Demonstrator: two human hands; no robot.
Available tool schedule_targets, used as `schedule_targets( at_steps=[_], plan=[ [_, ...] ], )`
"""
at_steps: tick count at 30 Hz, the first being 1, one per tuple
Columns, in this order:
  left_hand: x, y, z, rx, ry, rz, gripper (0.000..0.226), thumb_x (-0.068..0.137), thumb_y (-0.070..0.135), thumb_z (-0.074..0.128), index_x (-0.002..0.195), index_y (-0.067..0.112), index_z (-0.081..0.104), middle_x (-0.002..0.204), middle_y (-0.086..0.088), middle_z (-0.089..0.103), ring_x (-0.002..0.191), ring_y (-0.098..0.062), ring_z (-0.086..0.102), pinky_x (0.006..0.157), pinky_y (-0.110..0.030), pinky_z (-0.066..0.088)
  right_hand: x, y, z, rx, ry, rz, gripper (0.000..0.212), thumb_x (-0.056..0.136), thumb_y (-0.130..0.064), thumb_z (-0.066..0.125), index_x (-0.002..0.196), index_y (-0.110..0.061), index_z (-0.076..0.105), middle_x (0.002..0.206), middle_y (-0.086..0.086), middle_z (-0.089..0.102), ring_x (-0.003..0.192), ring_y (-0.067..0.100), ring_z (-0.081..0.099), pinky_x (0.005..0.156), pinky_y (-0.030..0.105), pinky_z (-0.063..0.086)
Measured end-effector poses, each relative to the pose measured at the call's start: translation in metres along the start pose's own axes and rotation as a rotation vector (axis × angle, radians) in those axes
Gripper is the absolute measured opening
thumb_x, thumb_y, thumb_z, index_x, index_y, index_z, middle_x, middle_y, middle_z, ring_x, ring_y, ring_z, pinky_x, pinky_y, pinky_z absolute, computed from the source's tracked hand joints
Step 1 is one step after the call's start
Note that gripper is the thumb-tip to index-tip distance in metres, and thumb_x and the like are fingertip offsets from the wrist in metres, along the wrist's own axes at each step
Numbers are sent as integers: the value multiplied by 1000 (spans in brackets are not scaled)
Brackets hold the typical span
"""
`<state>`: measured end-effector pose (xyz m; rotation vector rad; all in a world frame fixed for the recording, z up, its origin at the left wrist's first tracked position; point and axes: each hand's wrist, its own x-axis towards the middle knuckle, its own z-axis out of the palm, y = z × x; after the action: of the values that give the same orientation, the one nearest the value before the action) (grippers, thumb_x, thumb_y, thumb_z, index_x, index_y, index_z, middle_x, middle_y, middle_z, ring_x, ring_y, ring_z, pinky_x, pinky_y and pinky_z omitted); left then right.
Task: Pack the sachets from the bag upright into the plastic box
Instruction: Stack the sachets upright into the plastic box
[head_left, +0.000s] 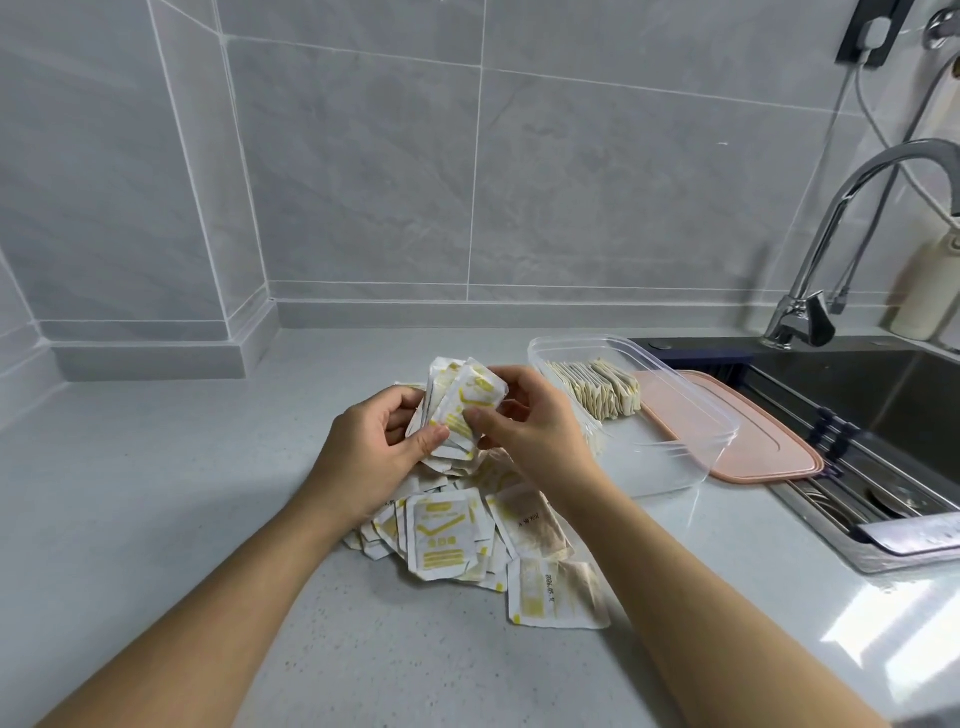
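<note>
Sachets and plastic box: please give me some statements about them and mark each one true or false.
1. Both hands hold a bunch of sachets above the loose pile. True.
2. The plastic box is empty. False: a row of sachets stands upright at its far end.
3. The pink lid is closed on the box. False: it lies beside the box, next to the sink.
4. The left hand and right hand are bare. True.
</note>
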<state>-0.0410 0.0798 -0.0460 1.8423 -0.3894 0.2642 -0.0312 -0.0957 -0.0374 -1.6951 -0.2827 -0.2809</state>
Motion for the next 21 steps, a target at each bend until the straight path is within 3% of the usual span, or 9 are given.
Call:
schedule_targets(
  at_steps=[4,8,11,14,16,19,21],
  plan=[
    [1,1,0,-54,63,-1,23,82,14,71,104,18,64,99,0,73,92,-15,70,86,-39,56,-2,-2,0,-129,-38,42,15,88,-24,68,87,-9,65,64,-9,61,46,-2,52,48,18,46],
    [3,-2,2,-62,114,0,19,80,12,73,93,24,68,88,7,72,85,-18,69,78,-35,57,-4,0,4,-199,-29,-29,19,90,-19,64,74,-29,62,55,-11,58,48,-2,49,55,21,42],
    [6,-3,2,5,158,38,20,77,11,75,84,28,68,76,20,64,70,-6,57,67,-26,50,-4,-3,4,-294,2,-133,12,90,-16,64,82,-25,64,62,-11,57,53,0,49,58,14,39],
    [9,-8,3,83,164,48,17,79,10,74,74,23,64,78,11,58,61,-3,49,60,-15,41,-3,-4,3,-462,-6,-224,9,90,-14,62,94,-15,70,74,-11,57,62,1,51,62,11,39],
    [9,-11,3,158,142,29,10,82,10,72,76,17,66,84,4,58,59,-2,50,60,-12,40,-2,0,4,-509,-47,-169,12,90,-17,62,99,-18,70,75,-12,59,63,0,54,63,9,41],
    [7,-11,3,254,115,43,2,85,12,68,86,10,68,88,1,60,64,-4,52,64,-18,42,-3,5,4,-445,-92,-79,22,91,-18,61,111,-24,69,81,-9,69,69,5,62,71,19,51],
    [7,-10,3,312,109,75,4,87,11,65,90,11,67,87,3,57,69,-4,53,65,-9,39,-3,6,4,-417,-106,-76,29,92,-15,58,118,-26,66,88,-1,73,75,13,64,75,25,51]
  ],
)
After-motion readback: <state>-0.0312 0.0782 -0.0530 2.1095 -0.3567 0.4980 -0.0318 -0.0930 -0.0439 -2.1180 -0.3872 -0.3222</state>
